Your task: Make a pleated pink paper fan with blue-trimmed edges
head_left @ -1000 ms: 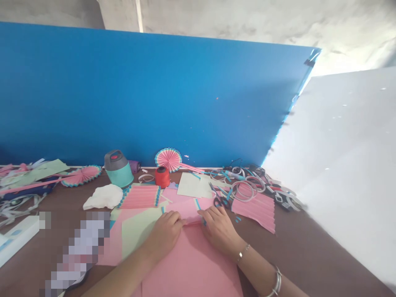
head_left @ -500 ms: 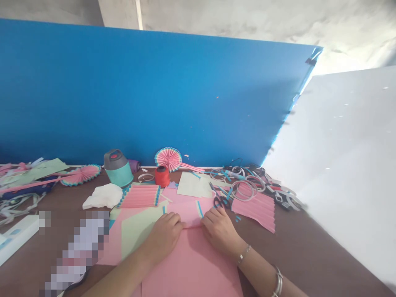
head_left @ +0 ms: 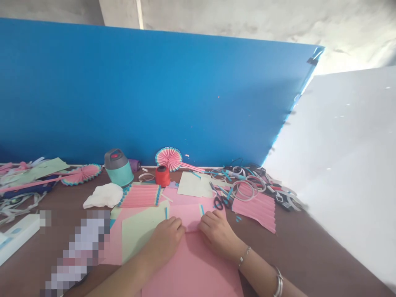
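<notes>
A small pink paper strip (head_left: 185, 214) with blue and cream edging at its two ends lies between my hands over a larger pink sheet (head_left: 192, 268). My left hand (head_left: 168, 236) has its fingers closed on the strip's near left edge. At the near right edge my right hand (head_left: 216, 234) pinches it the same way, thumb tucked under and partly hidden. Just beyond my right hand lie dark-handled scissors (head_left: 219, 201). A pale green sheet (head_left: 137, 231) rests beside my left forearm.
Pleated pink papers lie at left (head_left: 140, 195) and right (head_left: 255, 210). Behind them stand a teal lidded container (head_left: 119, 171), a red thread spool (head_left: 162, 176) and a round paper fan (head_left: 168, 158). Tape rolls (head_left: 244, 190) and cables are heaped at back right. A blue partition (head_left: 154, 90) closes the back.
Both hands have come slightly nearer to me, with the near edge of the pink strip between them. More of the strip now lies flat beyond my fingers.
</notes>
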Motion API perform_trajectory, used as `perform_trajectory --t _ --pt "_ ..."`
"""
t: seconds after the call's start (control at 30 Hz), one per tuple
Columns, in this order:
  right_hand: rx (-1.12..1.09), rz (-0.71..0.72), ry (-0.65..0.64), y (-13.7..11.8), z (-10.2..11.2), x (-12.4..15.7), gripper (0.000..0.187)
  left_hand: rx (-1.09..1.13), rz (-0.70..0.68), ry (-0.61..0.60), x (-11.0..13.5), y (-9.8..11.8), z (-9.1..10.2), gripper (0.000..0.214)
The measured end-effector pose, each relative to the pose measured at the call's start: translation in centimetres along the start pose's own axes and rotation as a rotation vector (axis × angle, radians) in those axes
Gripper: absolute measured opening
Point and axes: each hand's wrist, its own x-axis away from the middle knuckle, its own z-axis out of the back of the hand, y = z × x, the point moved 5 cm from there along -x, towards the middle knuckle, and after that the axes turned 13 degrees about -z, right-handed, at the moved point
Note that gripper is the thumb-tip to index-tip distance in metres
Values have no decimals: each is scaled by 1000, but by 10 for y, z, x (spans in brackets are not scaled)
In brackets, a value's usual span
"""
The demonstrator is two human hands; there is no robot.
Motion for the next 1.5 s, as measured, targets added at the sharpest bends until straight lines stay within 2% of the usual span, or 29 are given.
perform_trajectory --t 0.17,0.33,0.43,0.63,0.83,0.97,1.1,1.3,1.5 --pt "-25 -35 -81 5 -4 -1 13 60 70 -29 3 -5 8 26" --pt "-160 -102 -164 13 -7 0 23 234 151 33 7 -14 23 30" --pt "-323 -175 -152 19 -5 -2 21 312 197 43 9 -20 26 27" --pt "-536 -290 -127 28 -3 -6 16 449 400 89 15 -36 24 16" --pt "-595 -395 -165 33 -9 -9 16 434 377 140 13 -42 19 21" --pt "-600 -494 -205 35 -9 -11 13 461 394 119 14 -44 16 21" --pt "-607 -496 -197 33 -9 -14 15 485 398 141 15 -44 19 19" --pt "-649 -564 -209 37 -16 -14 9 524 396 135 14 -44 21 18" --pt "-662 -561 -209 36 -13 -14 11 538 408 135 16 -44 21 19"
